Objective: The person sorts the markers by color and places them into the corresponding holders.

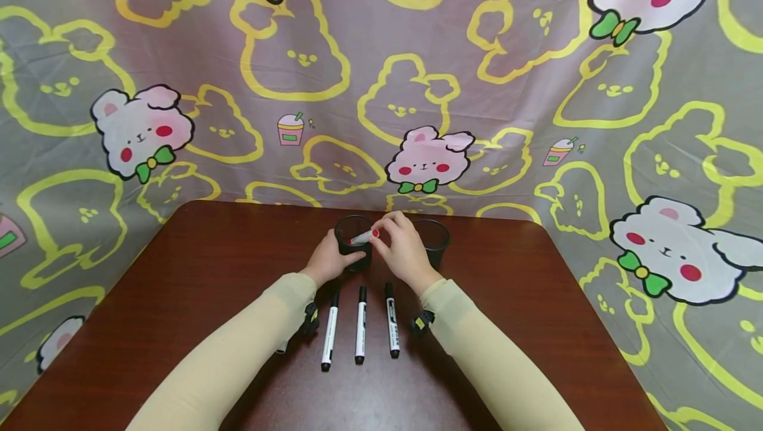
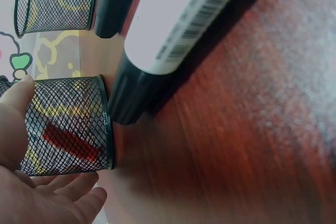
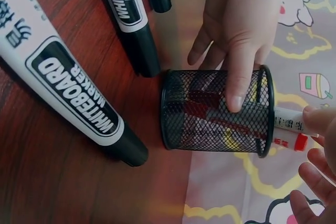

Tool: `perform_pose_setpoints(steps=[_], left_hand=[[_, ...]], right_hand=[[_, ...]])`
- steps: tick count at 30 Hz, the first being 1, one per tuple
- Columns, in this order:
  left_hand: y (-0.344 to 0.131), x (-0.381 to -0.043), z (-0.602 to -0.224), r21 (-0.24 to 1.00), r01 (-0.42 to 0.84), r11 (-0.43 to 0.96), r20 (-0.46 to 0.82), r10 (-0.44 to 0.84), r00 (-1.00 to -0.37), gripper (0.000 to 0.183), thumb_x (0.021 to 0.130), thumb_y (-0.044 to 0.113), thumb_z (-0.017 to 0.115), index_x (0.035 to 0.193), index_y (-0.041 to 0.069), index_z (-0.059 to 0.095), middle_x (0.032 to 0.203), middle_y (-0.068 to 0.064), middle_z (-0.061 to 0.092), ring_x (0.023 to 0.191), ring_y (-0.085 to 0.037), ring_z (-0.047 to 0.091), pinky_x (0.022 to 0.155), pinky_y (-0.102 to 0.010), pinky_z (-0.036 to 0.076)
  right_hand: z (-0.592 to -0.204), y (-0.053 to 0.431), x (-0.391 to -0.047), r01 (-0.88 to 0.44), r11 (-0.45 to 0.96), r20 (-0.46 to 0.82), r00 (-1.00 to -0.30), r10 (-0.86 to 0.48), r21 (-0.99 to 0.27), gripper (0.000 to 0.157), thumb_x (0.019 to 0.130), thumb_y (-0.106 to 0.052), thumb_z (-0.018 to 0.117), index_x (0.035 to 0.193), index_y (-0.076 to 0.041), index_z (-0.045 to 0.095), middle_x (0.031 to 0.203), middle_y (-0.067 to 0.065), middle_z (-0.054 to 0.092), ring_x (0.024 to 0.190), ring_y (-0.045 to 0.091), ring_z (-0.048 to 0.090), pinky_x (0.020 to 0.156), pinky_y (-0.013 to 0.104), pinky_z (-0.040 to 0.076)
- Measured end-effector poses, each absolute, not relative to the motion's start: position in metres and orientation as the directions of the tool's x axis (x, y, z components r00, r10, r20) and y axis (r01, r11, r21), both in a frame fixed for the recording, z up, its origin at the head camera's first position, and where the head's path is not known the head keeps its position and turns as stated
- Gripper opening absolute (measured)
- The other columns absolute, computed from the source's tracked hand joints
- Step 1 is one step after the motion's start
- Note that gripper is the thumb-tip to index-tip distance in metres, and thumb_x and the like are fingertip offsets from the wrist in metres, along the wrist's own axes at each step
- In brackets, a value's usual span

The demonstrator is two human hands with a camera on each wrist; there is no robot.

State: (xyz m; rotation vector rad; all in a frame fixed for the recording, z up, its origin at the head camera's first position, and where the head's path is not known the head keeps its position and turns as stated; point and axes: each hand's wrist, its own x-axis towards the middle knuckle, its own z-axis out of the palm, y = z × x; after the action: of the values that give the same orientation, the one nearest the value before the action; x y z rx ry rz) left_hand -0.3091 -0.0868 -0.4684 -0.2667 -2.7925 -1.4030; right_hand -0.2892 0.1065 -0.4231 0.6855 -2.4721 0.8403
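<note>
My left hand point(image 1: 326, 260) grips a black mesh pen cup point(image 1: 361, 261), its thumb along the near side and the other fingers around the far side. At the rim, my right hand point(image 1: 407, 249) pinches a white marker point(image 1: 363, 238) with red ends, which slants down into the cup. In the right wrist view two white marker bodies stick out of the cup, one with a red end plug point(image 3: 301, 142). Through the mesh in the left wrist view shows a red cap point(image 2: 71, 142).
Three white whiteboard markers with black caps lie side by side nearer me: left point(image 1: 329, 332), middle point(image 1: 360, 326) and right point(image 1: 392, 322). A second black mesh cup point(image 1: 438, 255) stands right of the first, partly behind my right hand. Patterned cloth point(image 1: 334, 173) hangs behind the brown table point(image 1: 197, 272).
</note>
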Motion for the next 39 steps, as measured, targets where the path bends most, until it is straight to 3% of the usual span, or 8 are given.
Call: perform_pose_setpoints(steps=[18, 30, 39], left_hand=[[-0.0859, -0.3063, -0.4672, 0.791, 0.084, 0.606, 0.023, 0.108, -0.994, 0.078, 0.09, 0.035, 0.081, 0.143, -0.004, 0.04, 0.137, -0.024, 0.055, 0.126, -0.039, 0.058, 0.108, -0.053, 0.047], [-0.087, -0.3083, -0.4679, 0.801, 0.149, 0.58, 0.082, 0.14, -0.987, 0.067, 0.089, 0.03, 0.083, 0.14, 0.001, 0.049, 0.132, -0.019, 0.062, 0.121, -0.034, 0.063, 0.107, -0.051, 0.049], [-0.0879, -0.3048, -0.4654, 0.807, 0.103, 0.582, 0.031, 0.132, -0.991, 0.075, 0.091, 0.034, 0.08, 0.145, -0.001, 0.041, 0.14, -0.022, 0.054, 0.128, -0.038, 0.058, 0.109, -0.053, 0.046]], right_hand=[[-0.4302, 0.1029, -0.2926, -0.566, 0.715, 0.514, -0.791, -0.331, -0.411, 0.018, 0.095, -0.022, 0.076, 0.11, -0.013, 0.073, 0.118, 0.007, 0.058, 0.108, 0.028, 0.057, 0.092, 0.045, 0.053], [-0.43, 0.103, -0.2925, -0.566, 0.713, 0.501, -0.796, -0.341, -0.415, 0.021, 0.095, -0.023, 0.076, 0.113, -0.011, 0.072, 0.122, 0.008, 0.058, 0.111, 0.028, 0.057, 0.097, 0.045, 0.053], [-0.4305, 0.1083, -0.2918, -0.587, 0.715, 0.534, -0.77, -0.349, -0.38, 0.024, 0.095, -0.022, 0.076, 0.117, -0.014, 0.072, 0.124, 0.006, 0.059, 0.115, 0.026, 0.058, 0.097, 0.044, 0.053]])
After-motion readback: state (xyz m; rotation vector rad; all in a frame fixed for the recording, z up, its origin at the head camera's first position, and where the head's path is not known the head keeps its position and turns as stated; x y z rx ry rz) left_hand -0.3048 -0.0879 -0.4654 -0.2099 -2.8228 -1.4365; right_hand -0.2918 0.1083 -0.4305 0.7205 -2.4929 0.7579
